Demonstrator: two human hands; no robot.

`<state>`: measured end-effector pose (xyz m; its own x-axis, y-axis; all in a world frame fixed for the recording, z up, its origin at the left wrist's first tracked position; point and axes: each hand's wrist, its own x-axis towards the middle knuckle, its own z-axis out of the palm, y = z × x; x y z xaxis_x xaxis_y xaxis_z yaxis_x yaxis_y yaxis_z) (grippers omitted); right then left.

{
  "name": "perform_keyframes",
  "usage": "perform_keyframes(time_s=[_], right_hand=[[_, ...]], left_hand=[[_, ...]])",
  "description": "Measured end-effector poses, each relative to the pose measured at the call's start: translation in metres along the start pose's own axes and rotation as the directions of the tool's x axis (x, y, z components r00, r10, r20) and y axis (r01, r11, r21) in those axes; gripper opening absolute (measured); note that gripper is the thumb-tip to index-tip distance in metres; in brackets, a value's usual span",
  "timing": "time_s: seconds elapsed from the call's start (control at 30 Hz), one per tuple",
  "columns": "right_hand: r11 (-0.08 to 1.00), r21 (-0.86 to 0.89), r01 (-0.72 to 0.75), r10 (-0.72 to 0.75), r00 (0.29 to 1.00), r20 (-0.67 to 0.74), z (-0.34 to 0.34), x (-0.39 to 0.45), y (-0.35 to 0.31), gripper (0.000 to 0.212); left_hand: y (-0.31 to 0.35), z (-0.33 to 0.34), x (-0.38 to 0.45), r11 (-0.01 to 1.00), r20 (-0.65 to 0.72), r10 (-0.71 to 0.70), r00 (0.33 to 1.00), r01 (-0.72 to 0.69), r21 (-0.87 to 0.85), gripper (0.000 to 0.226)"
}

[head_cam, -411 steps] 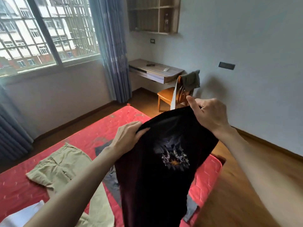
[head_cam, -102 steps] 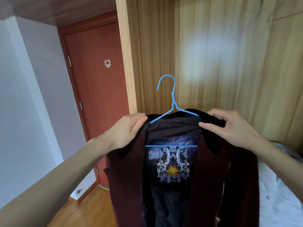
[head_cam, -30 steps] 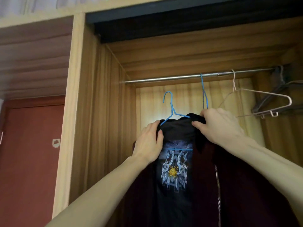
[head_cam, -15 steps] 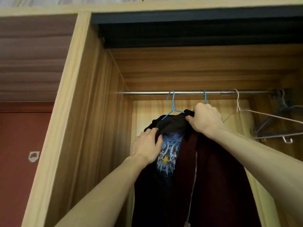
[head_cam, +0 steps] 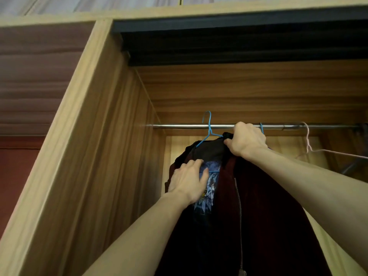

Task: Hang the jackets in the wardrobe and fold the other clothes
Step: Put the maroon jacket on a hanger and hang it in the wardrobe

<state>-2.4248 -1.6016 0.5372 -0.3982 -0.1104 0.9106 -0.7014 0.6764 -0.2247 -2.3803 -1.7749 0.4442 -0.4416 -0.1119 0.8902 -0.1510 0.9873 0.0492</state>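
Note:
A dark maroon zip jacket (head_cam: 264,206) with a printed lining hangs on a blue wire hanger (head_cam: 208,128) inside the wooden wardrobe (head_cam: 111,136). The hanger's hook reaches up over the metal rail (head_cam: 179,126); whether it rests on the rail I cannot tell. My right hand (head_cam: 247,139) grips the jacket's collar just below the rail. My left hand (head_cam: 188,180) holds the jacket's left shoulder lower down, fingers curled over the fabric and the hanger's bottom bar.
A second blue hook (head_cam: 261,127) sits on the rail behind my right hand. A pale empty hanger (head_cam: 310,148) and dark hangers (head_cam: 358,162) hang at the right end. The wardrobe's side panel stands close on the left.
Both hands have lifted the jacket higher, and the blue hook has come up to the rail. My view has tilted further upward.

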Motion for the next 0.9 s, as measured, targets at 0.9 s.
perform_keyframes(time_s=[0.9], right_hand=[[0.999, 0.012, -0.041, 0.038, 0.983, 0.178, 0.045, -0.009, -0.046, 0.018]], left_hand=[[-0.035, 0.006, -0.02, 0.992, 0.031, -0.102, 0.994, 0.099, 0.083, 0.041]])
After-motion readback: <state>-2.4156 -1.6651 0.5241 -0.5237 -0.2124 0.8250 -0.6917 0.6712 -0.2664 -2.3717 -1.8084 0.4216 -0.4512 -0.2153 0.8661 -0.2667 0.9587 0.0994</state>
